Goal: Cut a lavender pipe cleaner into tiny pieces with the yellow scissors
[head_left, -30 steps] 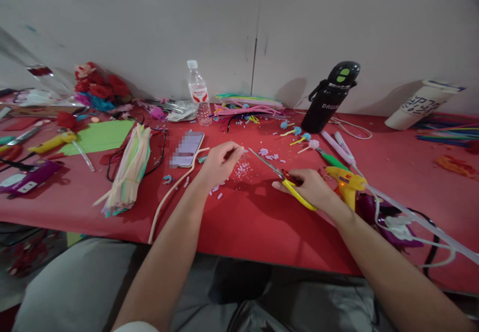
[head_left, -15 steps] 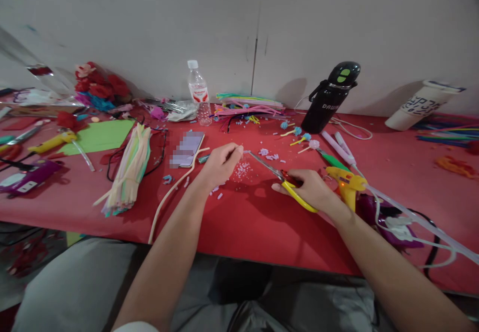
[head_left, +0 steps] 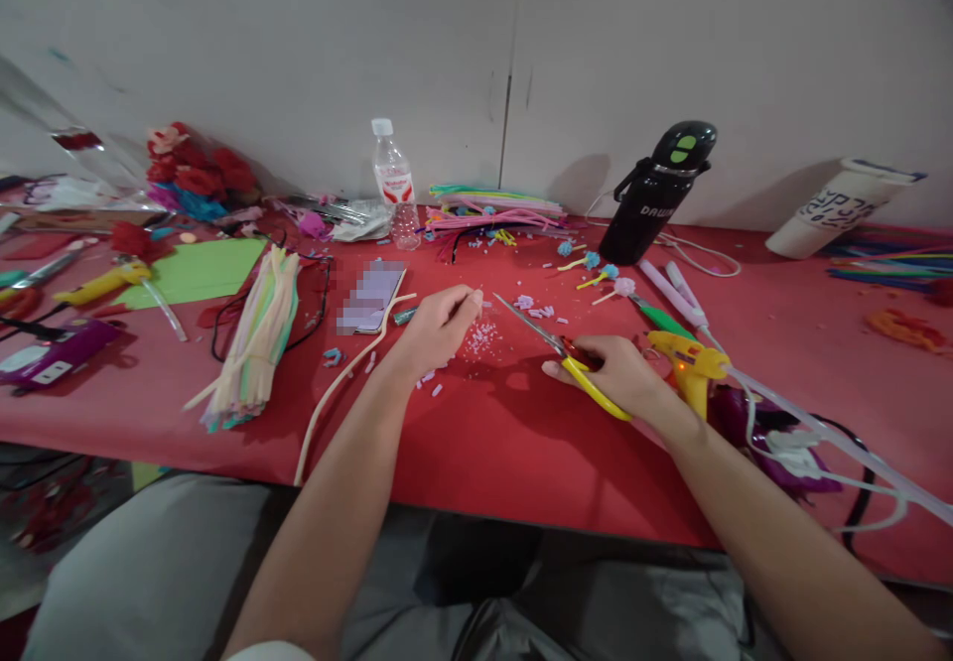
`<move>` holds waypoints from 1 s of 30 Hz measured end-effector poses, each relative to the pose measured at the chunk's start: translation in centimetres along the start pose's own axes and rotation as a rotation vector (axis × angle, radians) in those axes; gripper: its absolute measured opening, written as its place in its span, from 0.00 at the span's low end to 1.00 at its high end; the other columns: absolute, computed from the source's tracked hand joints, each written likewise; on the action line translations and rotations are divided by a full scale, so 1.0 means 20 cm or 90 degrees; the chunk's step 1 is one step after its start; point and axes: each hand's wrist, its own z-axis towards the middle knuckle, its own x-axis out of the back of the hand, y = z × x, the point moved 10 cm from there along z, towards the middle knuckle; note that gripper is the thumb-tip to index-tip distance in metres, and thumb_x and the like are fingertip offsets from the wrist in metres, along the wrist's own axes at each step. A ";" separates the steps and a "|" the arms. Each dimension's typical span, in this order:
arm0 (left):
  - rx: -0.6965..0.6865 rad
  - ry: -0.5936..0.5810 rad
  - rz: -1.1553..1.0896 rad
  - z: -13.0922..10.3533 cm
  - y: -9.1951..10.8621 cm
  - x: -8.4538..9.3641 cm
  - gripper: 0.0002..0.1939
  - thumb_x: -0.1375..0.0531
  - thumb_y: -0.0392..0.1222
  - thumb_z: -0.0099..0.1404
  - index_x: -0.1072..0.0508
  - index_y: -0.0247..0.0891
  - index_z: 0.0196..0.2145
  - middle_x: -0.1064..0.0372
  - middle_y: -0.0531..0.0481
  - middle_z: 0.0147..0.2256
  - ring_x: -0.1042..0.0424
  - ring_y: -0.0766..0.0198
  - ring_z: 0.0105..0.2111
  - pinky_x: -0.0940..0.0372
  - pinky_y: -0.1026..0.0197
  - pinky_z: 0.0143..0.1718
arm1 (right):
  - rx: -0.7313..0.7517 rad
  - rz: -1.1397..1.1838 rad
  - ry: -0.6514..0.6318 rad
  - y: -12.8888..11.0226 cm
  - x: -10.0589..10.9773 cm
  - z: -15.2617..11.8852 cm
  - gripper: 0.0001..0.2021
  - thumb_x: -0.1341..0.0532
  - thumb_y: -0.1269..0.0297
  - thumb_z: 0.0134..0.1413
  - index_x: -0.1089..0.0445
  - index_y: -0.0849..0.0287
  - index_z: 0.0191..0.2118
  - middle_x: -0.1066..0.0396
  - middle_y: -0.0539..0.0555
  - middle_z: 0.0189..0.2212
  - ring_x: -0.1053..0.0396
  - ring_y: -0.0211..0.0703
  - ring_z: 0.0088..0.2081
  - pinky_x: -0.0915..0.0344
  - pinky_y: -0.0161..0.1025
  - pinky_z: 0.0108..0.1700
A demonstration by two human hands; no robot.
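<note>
Though 0.5 s ago at the lilac bit (head_left: 486, 304) in left hand (head_left: 443, 324), scissors (head_left: 587, 383) in right hand (head_left: 619, 371) now just apart.

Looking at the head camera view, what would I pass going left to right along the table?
Purple box, bundle of pale stems, phone, left hand pinching a lilac piece, right hand gripping yellow-handled scissors, yellow glue gun with orange light, white lettered cup.

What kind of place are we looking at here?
Probably a handicraft workspace: a red-covered table holds a yellow glue gun and a bundle of pastel stems, and the right hand holds scissors.
</note>
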 end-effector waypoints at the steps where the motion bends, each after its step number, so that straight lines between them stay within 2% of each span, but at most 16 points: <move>1: 0.000 -0.001 0.006 0.00 0.00 0.00 0.18 0.53 0.51 0.69 0.39 0.37 0.26 0.47 0.56 0.21 0.45 0.69 0.22 0.49 0.64 0.26 | -0.001 0.001 -0.001 0.00 0.00 0.00 0.27 0.38 0.40 0.44 0.49 0.59 0.20 0.55 0.45 0.19 0.56 0.32 0.23 0.57 0.32 0.21; 11: -0.021 -0.001 0.031 0.00 0.02 0.00 0.18 0.53 0.50 0.69 0.37 0.37 0.27 0.44 0.55 0.23 0.43 0.68 0.25 0.47 0.64 0.27 | -0.007 0.009 -0.027 0.01 -0.02 0.00 0.28 0.37 0.39 0.42 0.47 0.59 0.20 0.54 0.45 0.18 0.56 0.33 0.23 0.56 0.32 0.21; 16: -0.006 0.002 0.038 0.00 0.01 0.05 0.17 0.52 0.49 0.67 0.35 0.36 0.26 0.44 0.55 0.21 0.43 0.69 0.23 0.47 0.65 0.26 | -0.005 -0.006 -0.002 0.01 0.00 0.01 0.27 0.38 0.40 0.44 0.49 0.59 0.19 0.55 0.45 0.19 0.57 0.32 0.23 0.56 0.32 0.21; 21: 0.035 -0.113 0.132 -0.02 -0.15 0.08 0.12 0.46 0.42 0.59 0.31 0.36 0.21 0.40 0.54 0.20 0.41 0.69 0.22 0.48 0.65 0.24 | -0.005 -0.023 0.035 0.00 0.04 0.01 0.27 0.38 0.41 0.44 0.51 0.58 0.19 0.57 0.45 0.19 0.58 0.32 0.23 0.58 0.33 0.21; 23: 0.074 -0.185 0.150 -0.04 -0.23 0.06 0.11 0.45 0.41 0.56 0.31 0.36 0.19 0.40 0.54 0.18 0.41 0.69 0.21 0.48 0.65 0.23 | -0.003 -0.027 0.035 0.00 0.04 0.01 0.27 0.38 0.41 0.44 0.51 0.58 0.19 0.57 0.45 0.19 0.58 0.32 0.23 0.57 0.33 0.21; 25: 0.100 -0.214 0.156 -0.06 -0.27 0.06 0.10 0.46 0.41 0.55 0.31 0.36 0.19 0.39 0.55 0.18 0.41 0.69 0.21 0.46 0.65 0.23 | -0.007 -0.030 0.033 -0.01 0.04 0.01 0.27 0.38 0.41 0.43 0.51 0.58 0.19 0.56 0.45 0.18 0.57 0.32 0.23 0.57 0.33 0.21; 30: 0.058 -0.127 0.186 -0.04 -0.22 0.12 0.07 0.43 0.42 0.55 0.28 0.37 0.28 0.31 0.50 0.29 0.33 0.64 0.30 0.39 0.62 0.33 | -0.008 -0.024 0.046 -0.03 0.05 0.01 0.27 0.37 0.41 0.43 0.50 0.58 0.19 0.56 0.45 0.18 0.57 0.32 0.22 0.57 0.33 0.21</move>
